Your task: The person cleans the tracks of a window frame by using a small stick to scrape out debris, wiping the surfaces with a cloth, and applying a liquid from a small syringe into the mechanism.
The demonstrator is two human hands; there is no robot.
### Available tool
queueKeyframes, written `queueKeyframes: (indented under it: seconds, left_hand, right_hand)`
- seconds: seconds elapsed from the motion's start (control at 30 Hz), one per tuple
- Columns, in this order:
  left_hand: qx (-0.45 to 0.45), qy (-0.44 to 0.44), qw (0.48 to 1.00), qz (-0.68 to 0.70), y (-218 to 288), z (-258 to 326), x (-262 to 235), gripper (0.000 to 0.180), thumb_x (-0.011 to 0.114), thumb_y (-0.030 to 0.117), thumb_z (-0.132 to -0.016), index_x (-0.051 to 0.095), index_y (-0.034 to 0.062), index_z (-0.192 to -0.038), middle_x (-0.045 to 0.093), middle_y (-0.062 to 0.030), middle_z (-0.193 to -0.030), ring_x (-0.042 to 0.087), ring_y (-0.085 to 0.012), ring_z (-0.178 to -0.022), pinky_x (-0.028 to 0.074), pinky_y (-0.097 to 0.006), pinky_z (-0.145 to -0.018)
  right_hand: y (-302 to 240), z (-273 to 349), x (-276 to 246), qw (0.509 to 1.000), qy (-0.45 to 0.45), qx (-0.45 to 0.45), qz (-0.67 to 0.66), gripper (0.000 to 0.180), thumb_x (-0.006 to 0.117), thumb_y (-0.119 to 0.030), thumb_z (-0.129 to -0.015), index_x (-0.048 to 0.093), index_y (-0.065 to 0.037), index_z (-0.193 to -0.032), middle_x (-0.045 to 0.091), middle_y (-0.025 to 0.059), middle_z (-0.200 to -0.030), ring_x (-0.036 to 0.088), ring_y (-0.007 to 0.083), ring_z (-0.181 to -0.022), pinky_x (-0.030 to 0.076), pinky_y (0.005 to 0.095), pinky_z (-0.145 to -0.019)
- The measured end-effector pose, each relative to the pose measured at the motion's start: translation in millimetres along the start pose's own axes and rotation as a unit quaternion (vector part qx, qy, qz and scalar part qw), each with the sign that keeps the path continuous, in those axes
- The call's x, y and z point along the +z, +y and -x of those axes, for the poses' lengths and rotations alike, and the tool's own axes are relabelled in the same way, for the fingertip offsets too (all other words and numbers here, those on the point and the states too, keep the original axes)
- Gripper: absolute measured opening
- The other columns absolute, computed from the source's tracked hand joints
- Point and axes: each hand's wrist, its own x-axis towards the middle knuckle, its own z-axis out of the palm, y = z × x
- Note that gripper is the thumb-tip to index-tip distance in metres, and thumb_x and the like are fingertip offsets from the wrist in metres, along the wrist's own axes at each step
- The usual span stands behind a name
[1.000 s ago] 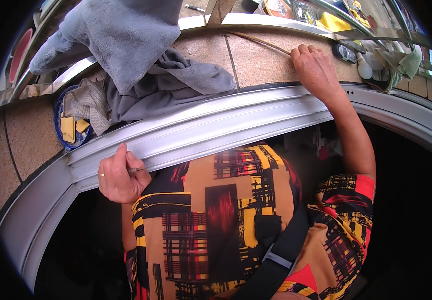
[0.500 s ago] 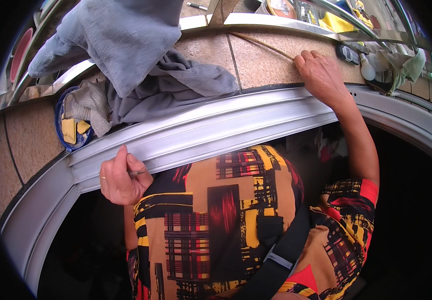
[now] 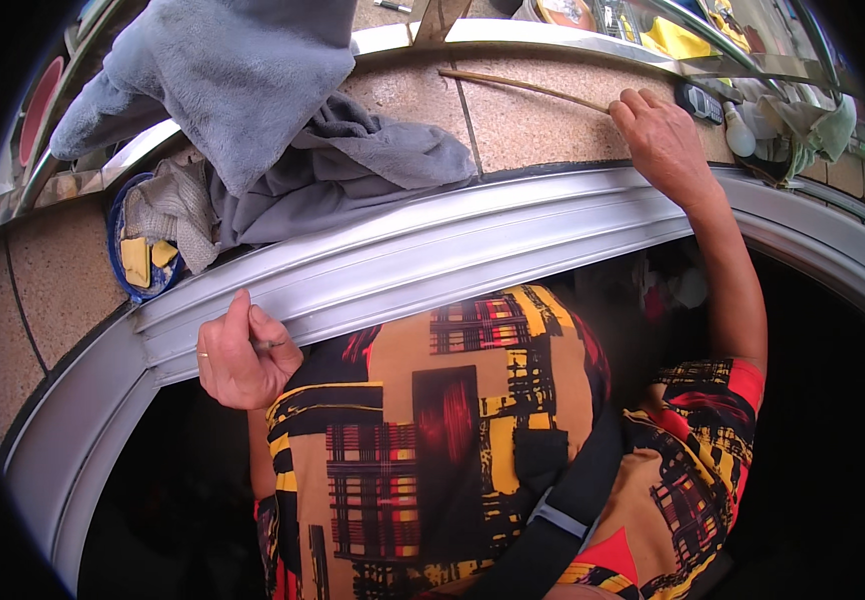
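Note:
My right hand [image 3: 665,145] is closed around the right end of a thin brown stick [image 3: 523,86], which lies slantwise low over the tiled ledge [image 3: 553,128]. My left hand [image 3: 243,352] rests by the white metal window track [image 3: 433,235], its fingers curled and the thumb beside the index finger. Whatever may be inside that curl is hidden. A grey plush cloth [image 3: 223,80] hangs over the railing, with more grey fabric [image 3: 363,165] bunched beneath it on the ledge.
On the left a blue bowl [image 3: 118,250] holds a beige knitted cloth [image 3: 178,205] and yellow pieces [image 3: 136,262]. At the right are a dark handset [image 3: 700,103], a white bulb [image 3: 740,132] and a pale green cloth [image 3: 813,125]. A metal railing [image 3: 513,36] runs along the far edge.
My right hand has shifted slightly right and up, drawing the stick with it, so the stick's far end lies a bit further left and flatter. My left hand stays nearly still.

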Motion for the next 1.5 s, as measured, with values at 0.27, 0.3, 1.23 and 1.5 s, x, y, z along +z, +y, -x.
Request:
queueKeyframes:
  seconds: [0.27,0.3,1.23,1.5]
  left_hand:
    - [0.008,0.005,1.0,0.0,2,1,-3,0.022,0.061,-0.006,-0.082,0.069,-0.0035,-0.103,0.055,-0.0062,-0.064,0.048,-0.0198,-0.051,0.042,-0.03,-0.049]
    - [0.009,0.006,1.0,0.004,0,0,-2,0.022,0.062,-0.006,-0.082,0.069,-0.0035,-0.103,0.055,-0.0062,-0.064,0.048,-0.0198,-0.051,0.042,-0.03,-0.049]
    - [0.002,-0.002,1.0,-0.004,0,-2,-1,0.013,0.065,-0.002,-0.085,0.069,-0.003,-0.097,0.046,-0.0056,-0.059,0.042,-0.0187,-0.049,0.034,-0.03,-0.045]
    - [-0.001,0.003,1.0,0.006,0,3,-1,0.013,0.065,-0.002,-0.086,0.069,-0.0027,-0.098,0.047,-0.0057,-0.06,0.042,-0.019,-0.049,0.033,-0.03,-0.045]
  right_hand:
    - [-46,-22,-14,0.995,-0.023,-0.01,-0.097,0.008,0.057,-0.002,-0.081,0.057,-0.001,-0.089,0.065,0.0171,-0.086,0.067,0.0356,-0.069,0.054,0.0422,-0.061]
    - [-50,-20,-17,0.995,-0.034,-0.006,-0.097,0.009,0.057,-0.002,-0.08,0.057,-0.001,-0.089,0.065,0.0176,-0.086,0.067,0.0357,-0.069,0.054,0.0422,-0.06]
    - [-72,-49,-13,0.993,0.054,-0.062,-0.083,0.009,0.06,-0.005,-0.081,0.06,0.002,-0.088,0.066,0.0185,-0.082,0.069,0.0291,-0.07,0.054,0.0374,-0.06]
    - [-56,-47,2,0.98,0.134,-0.106,-0.099,0.008,0.06,-0.005,-0.08,0.062,0.0,-0.086,0.065,0.0138,-0.085,0.069,0.0279,-0.075,0.054,0.0361,-0.065]
